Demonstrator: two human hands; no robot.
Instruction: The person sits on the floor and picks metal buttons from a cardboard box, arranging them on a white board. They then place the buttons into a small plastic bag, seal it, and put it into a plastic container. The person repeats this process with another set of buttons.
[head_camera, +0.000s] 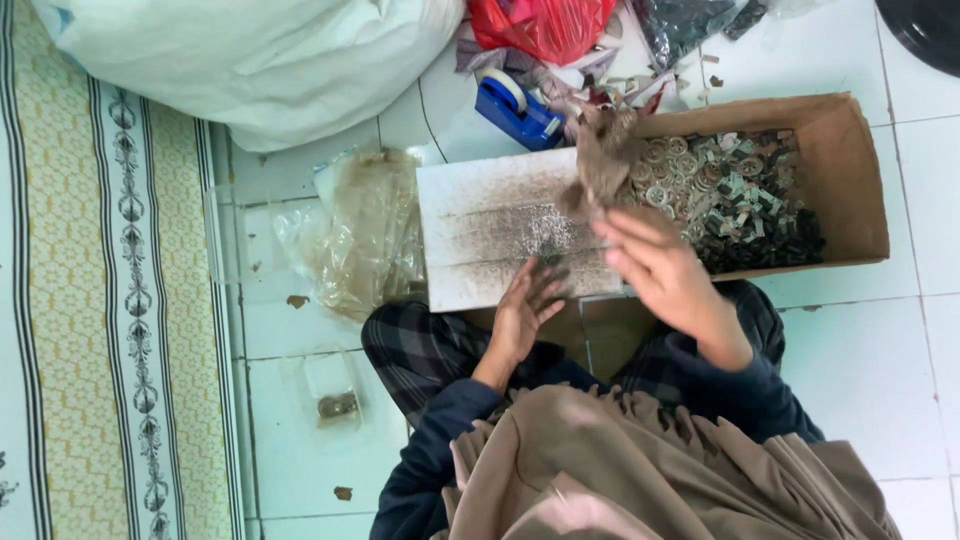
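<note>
There is 1 view, from a camera worn on the head, looking almost straight down at a tiled floor (880, 360). The person's own lap and sleeves fill the 6 o'clock edge, so the view faces away from the body toward 12 o'clock. It sits close: the left hand (522, 312) and right hand (662, 268) lie near the centre, over a white board (480, 225). A cardboard box (860, 180) reaches to 2 o'clock, a patterned mat (110, 300) runs down 9 o'clock, and a white sack (250, 60) is cut off at 11 o'clock.
</note>
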